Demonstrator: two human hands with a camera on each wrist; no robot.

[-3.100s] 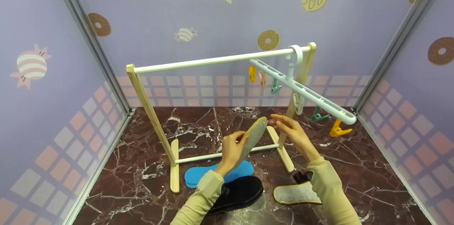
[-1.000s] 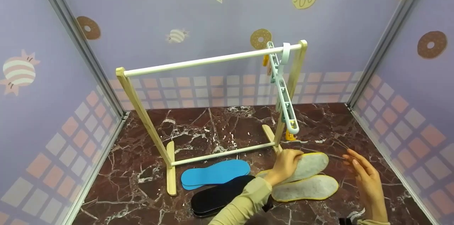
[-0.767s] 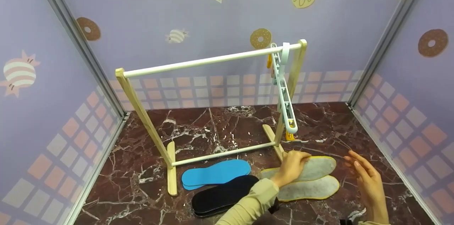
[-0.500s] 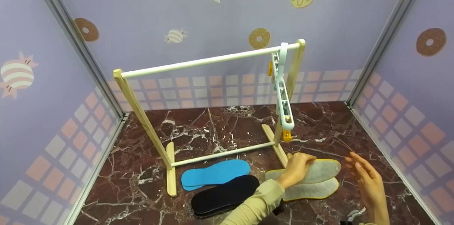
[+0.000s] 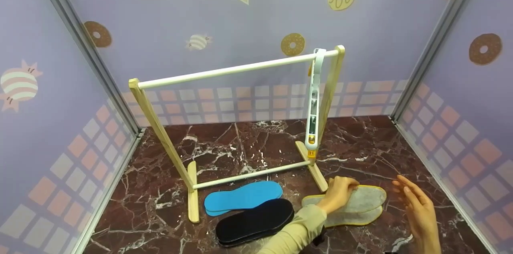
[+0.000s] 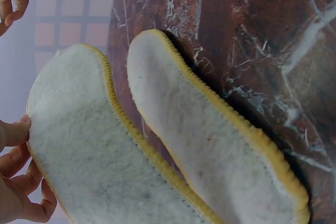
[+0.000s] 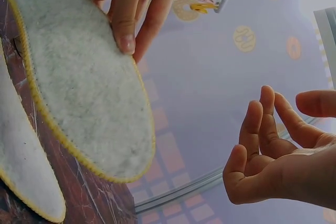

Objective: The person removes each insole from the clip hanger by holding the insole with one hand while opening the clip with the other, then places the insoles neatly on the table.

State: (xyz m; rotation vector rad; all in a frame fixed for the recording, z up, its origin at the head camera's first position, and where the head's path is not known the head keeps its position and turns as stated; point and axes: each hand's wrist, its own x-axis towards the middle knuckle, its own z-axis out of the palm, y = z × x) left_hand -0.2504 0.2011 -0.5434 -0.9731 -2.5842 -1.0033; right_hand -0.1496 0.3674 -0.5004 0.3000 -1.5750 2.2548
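My left hand (image 5: 338, 194) pinches the far long edge of a grey-white fleece insole (image 5: 366, 198) trimmed in yellow, thumb on its upper face. That insole overlaps a matching insole (image 5: 358, 218) on the marble surface in the head view. The left wrist view has the held insole (image 6: 89, 129) raised at its pinched edge, and the second insole (image 6: 194, 124) lying flat beside it. To the right, my right hand (image 5: 419, 210) hovers with loosely bent fingers and holds nothing. In the right wrist view that hand (image 7: 283, 156) is apart from the insole (image 7: 89, 82).
A pair of blue insoles (image 5: 244, 196) and a pair of black insoles (image 5: 254, 222) lie to the left. Behind them stands a wooden rack (image 5: 160, 130). From its top bar, at the right end, hangs a pale clip hanger (image 5: 312, 105) with coloured clips.
The left hand has lowered the insole from mid-air to beside its mate, then shifted it slightly right and nearer. My right hand has moved down and right. The hanger has turned on the bar.
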